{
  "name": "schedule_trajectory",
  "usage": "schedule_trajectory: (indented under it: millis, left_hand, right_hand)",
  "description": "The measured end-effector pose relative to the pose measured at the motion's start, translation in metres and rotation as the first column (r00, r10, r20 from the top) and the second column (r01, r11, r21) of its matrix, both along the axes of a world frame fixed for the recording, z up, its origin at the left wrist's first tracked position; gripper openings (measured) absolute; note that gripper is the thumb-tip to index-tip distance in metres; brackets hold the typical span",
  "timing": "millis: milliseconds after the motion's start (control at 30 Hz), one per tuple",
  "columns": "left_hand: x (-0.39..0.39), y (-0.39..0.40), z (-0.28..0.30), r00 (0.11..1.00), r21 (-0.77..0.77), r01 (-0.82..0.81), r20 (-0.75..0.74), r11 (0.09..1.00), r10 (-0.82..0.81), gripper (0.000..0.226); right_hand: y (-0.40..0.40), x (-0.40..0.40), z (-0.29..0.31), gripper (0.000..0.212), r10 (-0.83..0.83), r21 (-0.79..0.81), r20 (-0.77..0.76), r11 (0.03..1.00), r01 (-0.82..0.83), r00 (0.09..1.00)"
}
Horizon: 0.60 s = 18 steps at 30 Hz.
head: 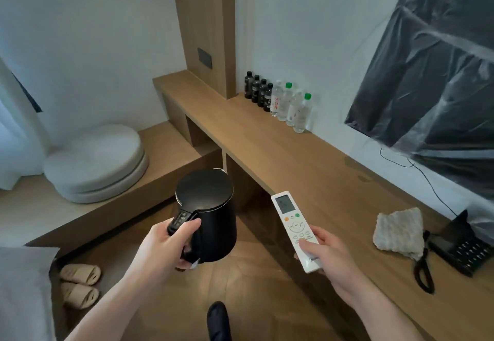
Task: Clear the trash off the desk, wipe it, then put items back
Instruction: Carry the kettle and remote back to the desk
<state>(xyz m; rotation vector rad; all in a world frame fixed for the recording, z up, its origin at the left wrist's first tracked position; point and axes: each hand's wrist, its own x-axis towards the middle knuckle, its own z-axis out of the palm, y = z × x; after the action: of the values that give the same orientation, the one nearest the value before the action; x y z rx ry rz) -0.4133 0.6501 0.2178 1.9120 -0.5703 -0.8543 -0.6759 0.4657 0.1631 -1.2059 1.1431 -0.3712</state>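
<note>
My left hand (163, 247) grips the handle of a black electric kettle (211, 215), held upright in the air over the floor, left of the desk's front edge. My right hand (328, 252) holds a white remote control (295, 229) by its lower end, its screen pointing away from me, just above the front edge of the long wooden desk (280, 158). A crumpled whitish cloth (399, 229) lies on the desk to the right, next to a black telephone (459, 247) with a coiled cord.
Several black and clear bottles (280, 102) stand in a row against the wall at the desk's far end. A covered screen (433, 68) hangs on the wall, a thin cable trailing below it. Round cushions (99, 164) sit on a low platform at left, slippers (80, 284) on the floor.
</note>
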Motion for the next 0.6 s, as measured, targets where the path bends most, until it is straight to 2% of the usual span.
schedule_trajectory:
  millis: [200,367,600]
  left_hand:
    - [0.085,-0.098,-0.012,0.992,-0.011,0.12,-0.042,0.993,-0.121,0.04]
    - [0.119,-0.159,-0.03,0.972,0.022,0.233,-0.034,0.972,-0.232,0.036]
    - [0.153,-0.251,-0.057,0.943,-0.002,0.317,-0.105,0.949,-0.315,0.031]
  right_hand:
    - [-0.055,0.059,-0.019,0.04,-0.162,0.038,-0.04,0.986,0.163,0.986]
    - [-0.077,0.085,-0.037,0.035,-0.253,0.156,-0.072,0.953,0.261,0.965]
    - [-0.148,0.105,-0.062,0.023,-0.356,0.206,-0.106,0.905,0.371,0.928]
